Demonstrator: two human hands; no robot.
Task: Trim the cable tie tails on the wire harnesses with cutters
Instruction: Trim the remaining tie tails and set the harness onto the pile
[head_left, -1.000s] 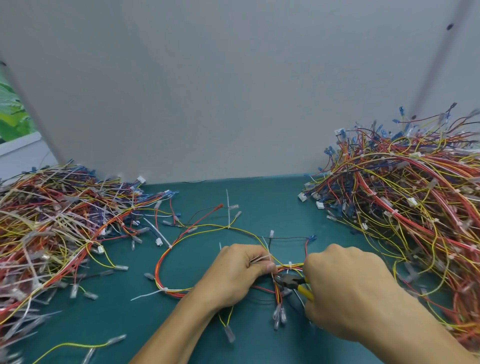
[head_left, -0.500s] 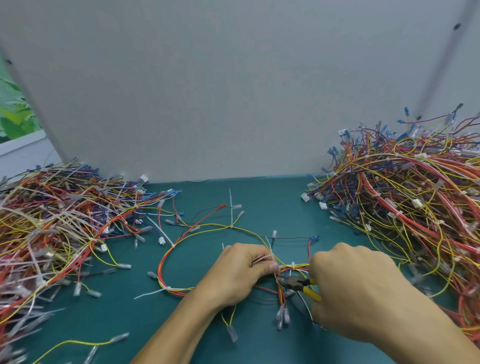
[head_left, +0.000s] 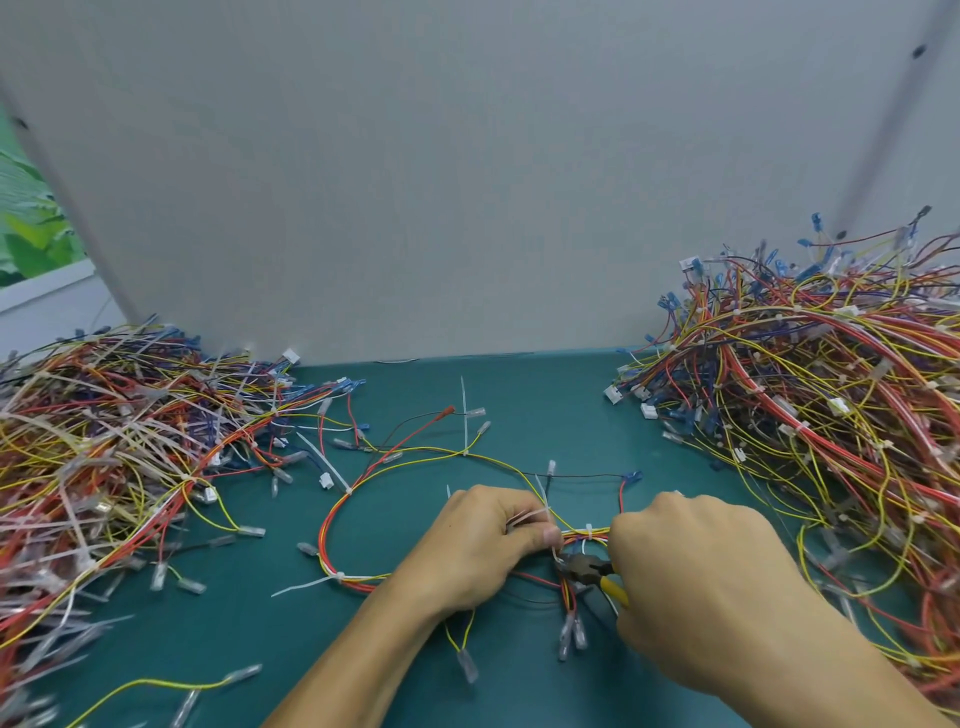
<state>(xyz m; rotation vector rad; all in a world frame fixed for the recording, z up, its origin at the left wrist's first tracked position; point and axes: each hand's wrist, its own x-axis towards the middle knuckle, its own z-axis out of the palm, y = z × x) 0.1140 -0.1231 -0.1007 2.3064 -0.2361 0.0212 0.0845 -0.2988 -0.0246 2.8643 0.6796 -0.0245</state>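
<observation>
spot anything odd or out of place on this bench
Nothing damaged or spilled. The harness in hand has long white tie tails sticking out, as expected before trimming. One yellow wire lies alone at the mat's front left, apart from the left pile and right pile.

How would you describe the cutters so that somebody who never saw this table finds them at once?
On the green table, between the left wire pile and the right pile, a looped harness lies in the middle; the left hand holds its right end. Beside it the right hand grips the cutters. They are the only dark metal tool, with yellow handles thicker than any wire.
</observation>
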